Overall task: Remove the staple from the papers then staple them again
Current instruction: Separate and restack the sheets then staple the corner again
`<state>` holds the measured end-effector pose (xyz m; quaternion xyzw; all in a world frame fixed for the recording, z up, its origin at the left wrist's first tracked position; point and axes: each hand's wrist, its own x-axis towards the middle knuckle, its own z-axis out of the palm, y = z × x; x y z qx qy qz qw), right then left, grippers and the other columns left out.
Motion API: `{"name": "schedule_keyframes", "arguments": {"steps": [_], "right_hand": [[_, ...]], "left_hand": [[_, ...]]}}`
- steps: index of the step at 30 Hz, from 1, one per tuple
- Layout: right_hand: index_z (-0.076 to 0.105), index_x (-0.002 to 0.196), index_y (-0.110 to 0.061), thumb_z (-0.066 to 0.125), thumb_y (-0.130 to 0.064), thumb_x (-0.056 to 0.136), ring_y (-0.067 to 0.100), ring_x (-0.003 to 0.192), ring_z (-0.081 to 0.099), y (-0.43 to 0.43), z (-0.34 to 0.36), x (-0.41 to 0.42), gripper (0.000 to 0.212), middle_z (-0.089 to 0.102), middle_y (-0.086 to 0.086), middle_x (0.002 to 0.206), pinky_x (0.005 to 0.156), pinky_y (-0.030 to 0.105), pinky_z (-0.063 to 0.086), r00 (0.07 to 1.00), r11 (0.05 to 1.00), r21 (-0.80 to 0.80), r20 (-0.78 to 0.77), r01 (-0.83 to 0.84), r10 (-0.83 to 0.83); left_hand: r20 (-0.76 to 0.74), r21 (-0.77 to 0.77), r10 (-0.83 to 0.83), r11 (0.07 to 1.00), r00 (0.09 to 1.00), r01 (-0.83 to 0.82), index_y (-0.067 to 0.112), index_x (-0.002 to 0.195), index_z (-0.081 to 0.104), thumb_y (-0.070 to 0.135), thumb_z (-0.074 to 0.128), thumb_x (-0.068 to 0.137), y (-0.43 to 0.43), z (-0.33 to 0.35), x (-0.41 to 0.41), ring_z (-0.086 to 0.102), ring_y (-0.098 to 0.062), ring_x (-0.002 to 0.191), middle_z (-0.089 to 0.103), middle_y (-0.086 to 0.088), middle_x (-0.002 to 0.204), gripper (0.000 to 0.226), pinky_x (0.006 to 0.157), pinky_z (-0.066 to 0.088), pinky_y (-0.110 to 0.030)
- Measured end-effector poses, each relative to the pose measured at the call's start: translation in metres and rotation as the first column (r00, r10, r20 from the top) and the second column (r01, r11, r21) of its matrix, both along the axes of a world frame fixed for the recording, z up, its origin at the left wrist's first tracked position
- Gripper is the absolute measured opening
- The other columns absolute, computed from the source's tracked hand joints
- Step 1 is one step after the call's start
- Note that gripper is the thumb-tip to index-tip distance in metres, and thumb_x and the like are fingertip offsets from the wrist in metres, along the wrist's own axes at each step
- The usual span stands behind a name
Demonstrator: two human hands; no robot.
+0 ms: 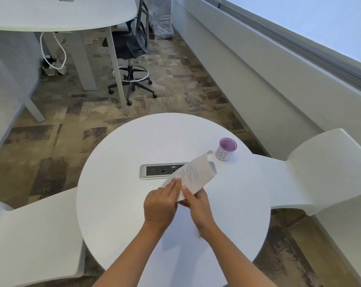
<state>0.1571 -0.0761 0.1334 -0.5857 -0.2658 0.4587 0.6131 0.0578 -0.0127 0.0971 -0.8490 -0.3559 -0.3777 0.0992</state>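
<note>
A small bundle of printed white papers (193, 175) is held up over the middle of the round white table (121, 183), curling away from me. My left hand (160, 204) grips its near left edge, fingers laid on the sheet. My right hand (196, 204) holds the near corner, thumb on top beside the left fingers. The staple is too small to make out. No stapler or staple remover shows in view.
A purple-rimmed cup (226, 149) with a white label stands at the table's far right. A recessed power outlet strip (161, 171) lies in the table's centre, partly behind the papers. White chairs (320, 168) flank the table; an office chair (132, 59) stands farther off.
</note>
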Motion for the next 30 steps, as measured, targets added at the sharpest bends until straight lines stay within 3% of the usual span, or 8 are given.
{"name": "schedule_keyframes", "arguments": {"steps": [5, 8, 14, 17, 19, 22, 24, 30], "right_hand": [[0.064, 0.114, -0.013, 0.053, -0.016, 0.098, 0.017, 0.093, 0.070, -0.002, 0.000, 0.022, 0.021, 0.075, -0.001, 0.100, 0.073, 0.027, 0.056, 0.986, 0.987, -0.025, -0.027, 0.162, -0.162], [0.062, 0.118, -0.009, 0.053, -0.016, 0.097, 0.023, 0.098, 0.068, -0.007, 0.003, 0.045, 0.024, 0.072, 0.009, 0.108, 0.084, 0.038, 0.055, 0.990, 0.989, -0.032, 0.015, 0.143, -0.143], [0.064, 0.109, -0.021, 0.057, -0.028, 0.091, 0.023, 0.096, 0.068, -0.022, 0.011, 0.085, 0.021, 0.071, 0.004, 0.108, 0.082, 0.044, 0.055, 0.993, 0.996, -0.076, 0.100, -0.048, 0.055], [0.068, 0.104, -0.031, 0.058, -0.033, 0.089, 0.020, 0.096, 0.069, -0.028, 0.015, 0.094, 0.018, 0.072, -0.001, 0.107, 0.078, 0.037, 0.058, 0.982, 0.986, -0.093, 0.115, -0.136, 0.146], [0.069, 0.102, -0.032, 0.059, -0.034, 0.088, 0.019, 0.095, 0.069, -0.029, 0.015, 0.098, 0.017, 0.073, -0.003, 0.107, 0.076, 0.033, 0.059, 0.977, 0.979, -0.111, 0.115, -0.169, 0.181], [0.067, 0.104, -0.030, 0.059, -0.034, 0.088, 0.019, 0.096, 0.069, -0.027, 0.011, 0.100, 0.019, 0.073, -0.003, 0.107, 0.077, 0.034, 0.059, 0.975, 0.977, -0.127, 0.118, -0.174, 0.189], [0.067, 0.103, -0.030, 0.060, -0.034, 0.087, 0.018, 0.094, 0.070, -0.025, 0.008, 0.100, 0.017, 0.073, -0.004, 0.104, 0.073, 0.032, 0.059, 0.980, 0.980, -0.124, 0.112, -0.153, 0.167], [0.067, 0.104, -0.024, 0.056, -0.024, 0.095, 0.016, 0.089, 0.072, -0.018, -0.010, 0.100, 0.014, 0.075, -0.004, 0.099, 0.066, 0.030, 0.058, 0.987, 0.986, -0.136, 0.115, -0.100, 0.116]], "left_hand": [[0.034, -0.268, -0.241, 0.933, 0.970, 0.241, 0.009, 0.128, 0.064, 0.036, 0.062, 0.086, -0.012, 0.002, 0.003, 0.070, -0.021, 0.099, 0.062, -0.009, 0.134, 0.050, 0.076, 0.055, -0.030], [0.223, -0.562, -0.367, 0.709, 0.903, 0.427, 0.018, 0.147, 0.042, 0.058, 0.056, 0.089, -0.014, 0.005, -0.007, 0.047, -0.010, 0.134, 0.040, 0.005, 0.153, 0.071, 0.102, 0.049, -0.034], [0.540, -0.728, 0.023, 0.513, 0.841, 0.454, 0.040, 0.151, 0.014, 0.058, 0.068, 0.077, 0.004, 0.020, -0.009, 0.013, 0.010, 0.143, 0.015, 0.016, 0.161, 0.093, 0.114, 0.020, -0.019], [0.451, -0.834, 0.191, 0.439, 0.872, 0.335, 0.040, 0.152, 0.000, 0.067, 0.073, 0.062, 0.023, 0.023, -0.012, 0.008, -0.007, 0.148, 0.004, 0.014, 0.163, 0.118, 0.117, 0.016, -0.038], [0.408, -0.880, 0.201, 0.346, 0.891, 0.325, 0.036, 0.152, 0.004, 0.064, 0.078, 0.059, 0.035, 0.024, -0.016, 0.027, -0.015, 0.142, 0.026, 0.008, 0.157, 0.123, 0.113, 0.025, -0.045], [0.500, -0.864, 0.154, 0.154, 0.852, 0.479, 0.028, 0.139, 0.043, 0.047, 0.085, 0.065, 0.046, 0.023, -0.021, 0.064, -0.013, 0.108, 0.064, 0.006, 0.123, 0.087, 0.091, 0.050, -0.035], [0.567, -0.823, 0.159, 0.085, 0.808, 0.561, 0.022, 0.109, 0.073, 0.040, 0.085, 0.067, 0.048, 0.020, -0.022, 0.073, -0.021, 0.092, 0.076, 0.000, 0.104, 0.047, 0.073, 0.057, -0.027], [0.566, -0.824, 0.229, 0.186, 0.792, 0.535, 0.024, 0.078, 0.080, 0.040, 0.081, 0.070, 0.042, 0.016, -0.022, 0.074, -0.017, 0.075, 0.078, 0.003, 0.083, 0.017, 0.061, 0.055, -0.025]]}}
